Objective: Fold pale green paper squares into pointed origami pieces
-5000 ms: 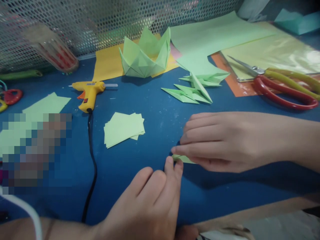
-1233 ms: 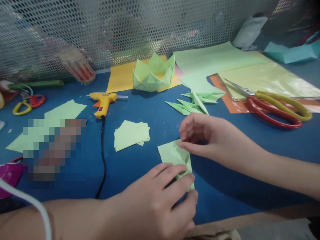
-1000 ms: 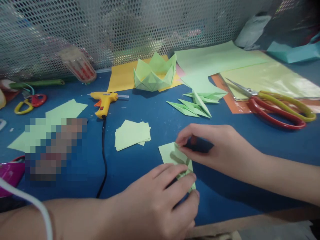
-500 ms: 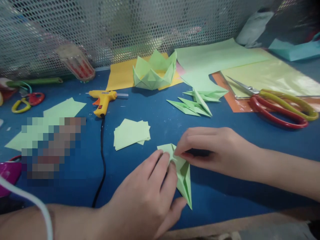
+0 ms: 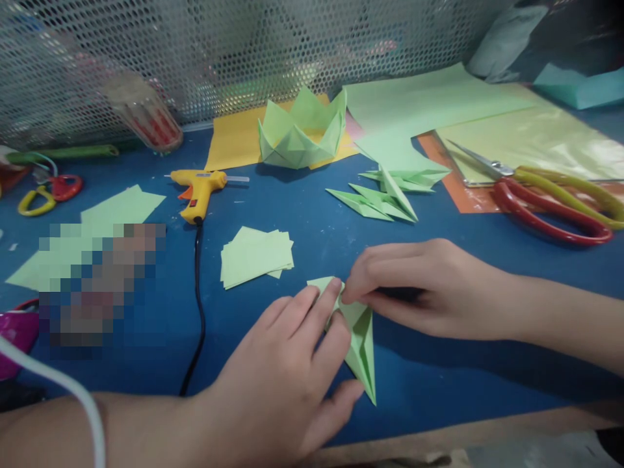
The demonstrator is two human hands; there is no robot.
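Note:
A folded light-green paper with a long pointed end lies on the blue table near its front edge. My left hand holds it down, fingertips on its upper part and the thumb by its lower edge. From the other side, my right hand pinches the top of the paper between thumb and fingers; the exact fold is hidden. Beyond my hands lies a stack of small green paper pieces. Several folded pointed green paper pieces rest farther back, near a green paper crown-like ring.
A yellow glue gun with a black cord lies to the left. Large scissors with red and yellow handles rest at the right. A mesh panel rises behind the table. A pale cable crosses the lower left.
My left fingers have shifted slightly up over the paper, one fingertip now nearer its top fold. The right hand keeps its pinch there. The view has tilted a little.

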